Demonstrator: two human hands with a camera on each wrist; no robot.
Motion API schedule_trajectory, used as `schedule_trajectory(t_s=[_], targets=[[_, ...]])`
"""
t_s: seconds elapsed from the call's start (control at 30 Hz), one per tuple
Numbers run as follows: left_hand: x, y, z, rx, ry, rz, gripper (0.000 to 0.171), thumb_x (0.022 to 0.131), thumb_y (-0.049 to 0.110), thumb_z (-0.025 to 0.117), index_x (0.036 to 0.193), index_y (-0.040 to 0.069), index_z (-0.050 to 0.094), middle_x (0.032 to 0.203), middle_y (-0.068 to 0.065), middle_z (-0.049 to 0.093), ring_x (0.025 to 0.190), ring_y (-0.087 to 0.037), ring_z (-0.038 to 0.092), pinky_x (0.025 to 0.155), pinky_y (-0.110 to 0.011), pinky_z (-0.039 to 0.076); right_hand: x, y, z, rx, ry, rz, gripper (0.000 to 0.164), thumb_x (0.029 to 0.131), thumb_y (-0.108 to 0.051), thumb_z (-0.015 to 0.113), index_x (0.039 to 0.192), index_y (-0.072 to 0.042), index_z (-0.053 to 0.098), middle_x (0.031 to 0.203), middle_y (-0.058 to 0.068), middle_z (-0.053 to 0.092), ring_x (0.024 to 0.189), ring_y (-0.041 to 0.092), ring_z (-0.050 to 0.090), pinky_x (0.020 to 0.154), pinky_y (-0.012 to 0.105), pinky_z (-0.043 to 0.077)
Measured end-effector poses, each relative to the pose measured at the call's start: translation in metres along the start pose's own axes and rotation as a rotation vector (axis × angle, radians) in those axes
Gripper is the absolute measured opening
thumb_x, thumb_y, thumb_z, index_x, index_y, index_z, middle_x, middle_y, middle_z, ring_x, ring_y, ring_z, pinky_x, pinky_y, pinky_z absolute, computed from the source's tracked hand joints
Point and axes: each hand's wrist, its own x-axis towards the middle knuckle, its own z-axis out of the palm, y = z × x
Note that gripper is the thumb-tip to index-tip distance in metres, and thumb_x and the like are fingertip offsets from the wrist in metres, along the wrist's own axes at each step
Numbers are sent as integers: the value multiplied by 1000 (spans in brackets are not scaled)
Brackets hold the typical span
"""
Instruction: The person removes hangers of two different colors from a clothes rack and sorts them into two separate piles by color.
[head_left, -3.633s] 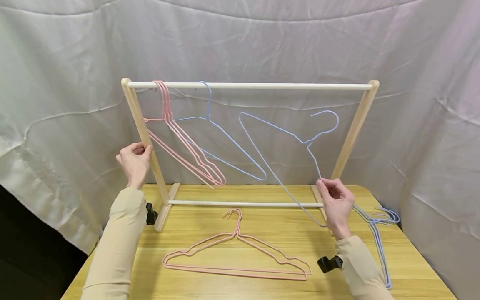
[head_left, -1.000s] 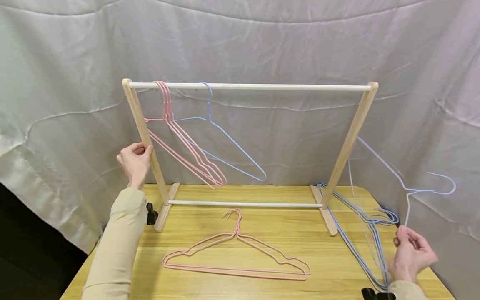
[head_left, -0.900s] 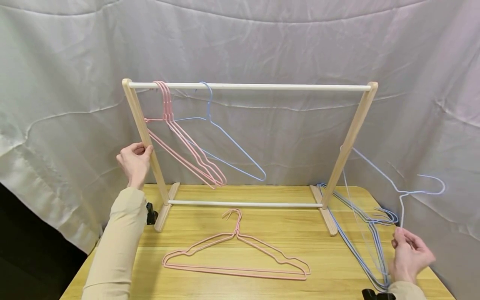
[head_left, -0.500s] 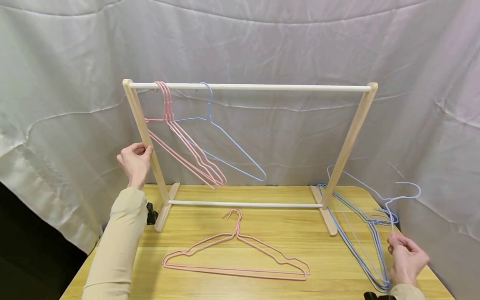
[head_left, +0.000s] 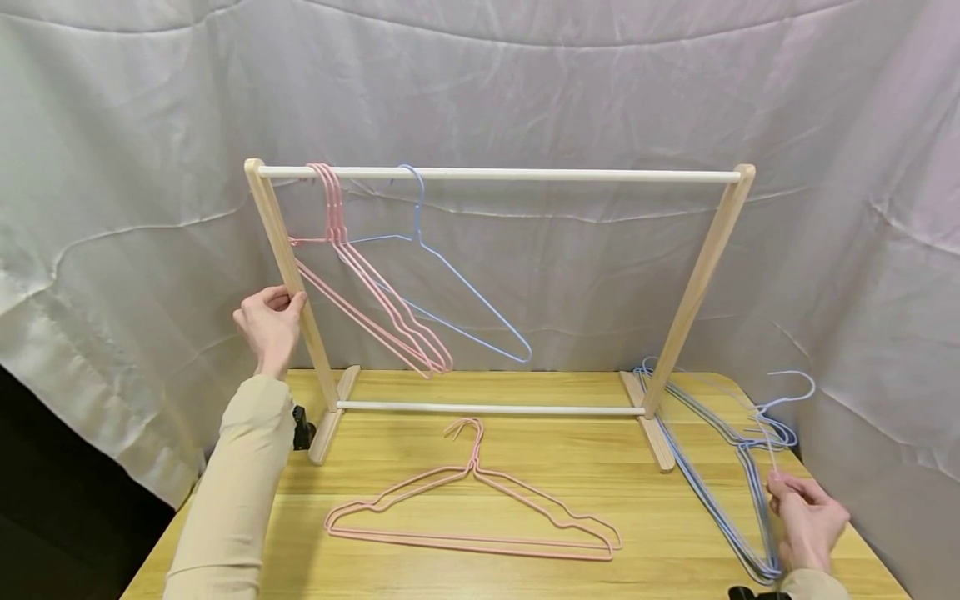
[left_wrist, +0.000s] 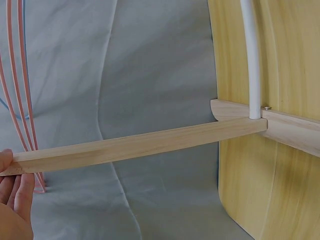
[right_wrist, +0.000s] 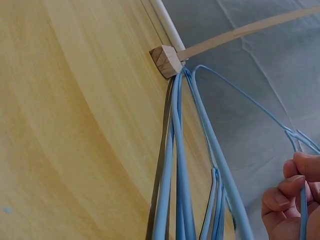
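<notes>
My left hand [head_left: 268,325] pinches the wooden left post [left_wrist: 125,147] of a clothes rack between thumb and fingers. At the table's right side, my right hand [head_left: 808,517] grips one side of a light blue wire hanger [right_wrist: 245,95], its hook raised toward the back. This hanger is held just over a pile of similar blue hangers [right_wrist: 182,200] lying on the table beside the rack's right foot. Several pink hangers [head_left: 335,218] hang bunched near the left end of the rack's white top rod [head_left: 585,174], and a single blue hanger [head_left: 480,290] hangs to their right.
Two pink hangers [head_left: 474,547] lie overlapped on the wooden table [head_left: 480,579] in front of the rack. A white lower bar [head_left: 487,408] joins the rack's feet. Grey curtain [head_left: 525,92] surrounds the back and sides.
My right hand has carried the blue hanger from in front of the rack to the right side, then lowered it over the blue pile. The left hand stays on the post.
</notes>
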Motion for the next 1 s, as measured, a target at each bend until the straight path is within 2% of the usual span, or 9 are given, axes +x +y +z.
schedule_trajectory(t_s=[0.23, 0.43, 0.53, 0.77, 0.9, 1.0], targets=[[-1, 0, 0, -11, -3, 0, 31, 92, 20, 72, 115, 0, 74, 116, -25, 71, 134, -25, 43, 110, -41, 27, -1, 2, 0, -49, 1, 2, 39, 87, 8, 65, 62, -19, 77, 56, -15, 67, 51, -3, 58, 47, 13, 46], [0, 0, 0, -9, -3, -3, 31, 92, 21, 72, 115, 0, 74, 117, -25, 71, 133, -26, 43, 108, -41, 26, -1, 2, 0, -108, -3, 7, 41, 88, 5, 65, 60, -23, 76, 55, -17, 66, 50, -4, 57, 47, 13, 47], [0, 0, 0, -11, -3, 0, 31, 92, 21, 72, 115, 0, 74, 117, -24, 71, 134, -26, 43, 109, -41, 27, 1, 4, -1, -165, 1, -19, 42, 89, 2, 66, 59, -27, 74, 54, -20, 64, 50, -5, 55, 48, 12, 46], [0, 0, 0, -9, -7, -2, 31, 92, 22, 72, 115, 1, 74, 116, -23, 72, 137, -24, 42, 111, -40, 28, 9, 11, -7, -574, 41, -166, 45, 88, -16, 70, 57, -47, 62, 53, -36, 50, 62, -12, 44, 61, 10, 36], [-1, 0, 0, -13, -8, -6, 32, 92, 22, 72, 116, 1, 74, 117, -23, 72, 137, -25, 42, 111, -41, 28, 11, 11, -11, -708, 10, -168, 43, 89, -23, 69, 58, -51, 60, 52, -39, 46, 62, -15, 41, 63, 11, 36], [-1, 0, 0, -15, -7, -4, 32, 92, 21, 72, 115, 0, 74, 117, -23, 72, 137, -25, 41, 111, -41, 27, 12, 12, -13, -794, -10, -167, 39, 89, -26, 69, 59, -49, 61, 51, -39, 44, 60, -15, 40, 63, 14, 37]])
